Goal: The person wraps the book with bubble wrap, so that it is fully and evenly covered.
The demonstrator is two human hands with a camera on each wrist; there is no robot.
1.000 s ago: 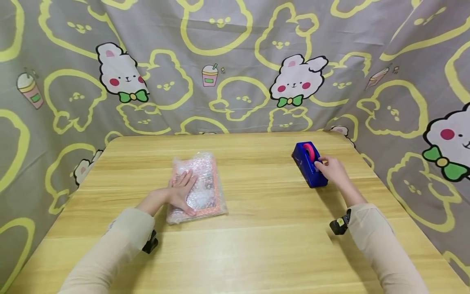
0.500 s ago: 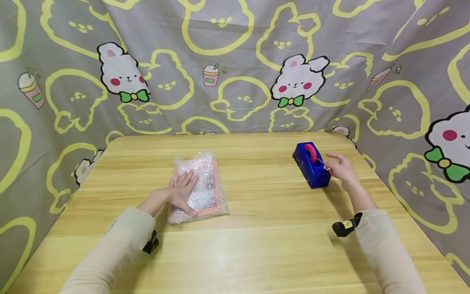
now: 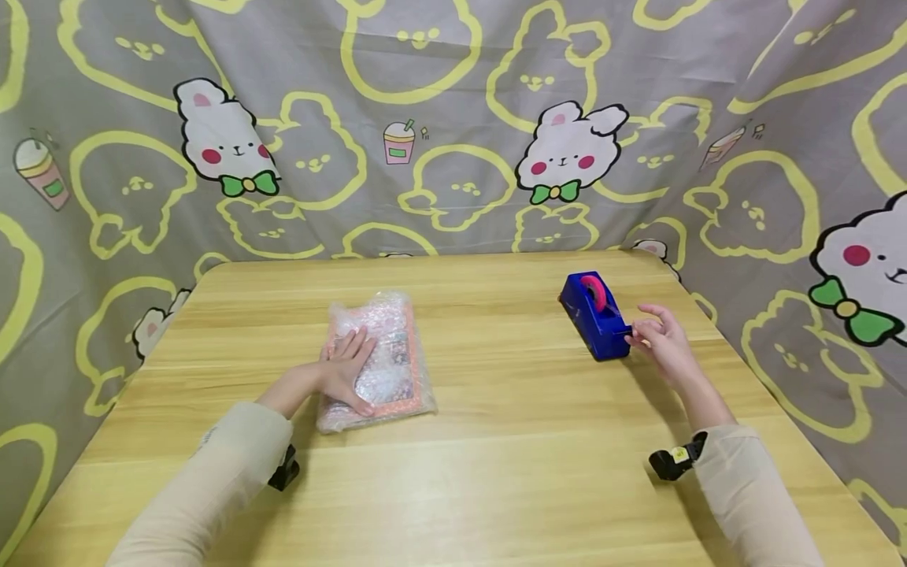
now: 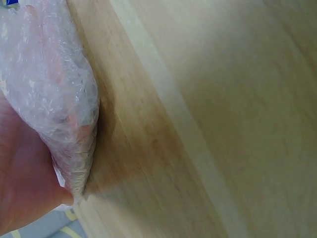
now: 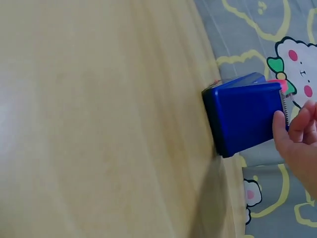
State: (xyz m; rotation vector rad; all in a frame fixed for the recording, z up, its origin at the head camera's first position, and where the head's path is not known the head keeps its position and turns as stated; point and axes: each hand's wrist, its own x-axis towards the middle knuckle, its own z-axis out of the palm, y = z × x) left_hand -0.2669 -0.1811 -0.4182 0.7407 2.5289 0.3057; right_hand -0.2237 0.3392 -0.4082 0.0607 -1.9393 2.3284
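Note:
My left hand (image 3: 346,372) lies spread flat on a bubble-wrapped rectangular item (image 3: 388,386) with a pink-orange border, on the left half of the table. In the left wrist view the bubble wrap (image 4: 64,84) bulges beside the edge of the palm. A blue tape dispenser (image 3: 594,324) with a pink core (image 3: 594,292) stands farther back on the right. My right hand (image 3: 664,344) is at its front cutting end, thumb and fingers pinching the end of the clear tape. The right wrist view shows the thumb close to the dispenser's serrated blade (image 5: 285,106).
The wooden table (image 3: 453,488) runs back to a grey curtain (image 3: 453,118) printed with yellow outlines and white rabbits, which also closes off both sides. Black wrist cameras (image 3: 673,463) hang below both sleeves.
My right hand has drawn from over the dispenser's top toward its front and slightly right, pulling tape from the roll. My left hand stays on the bubble-wrapped item.

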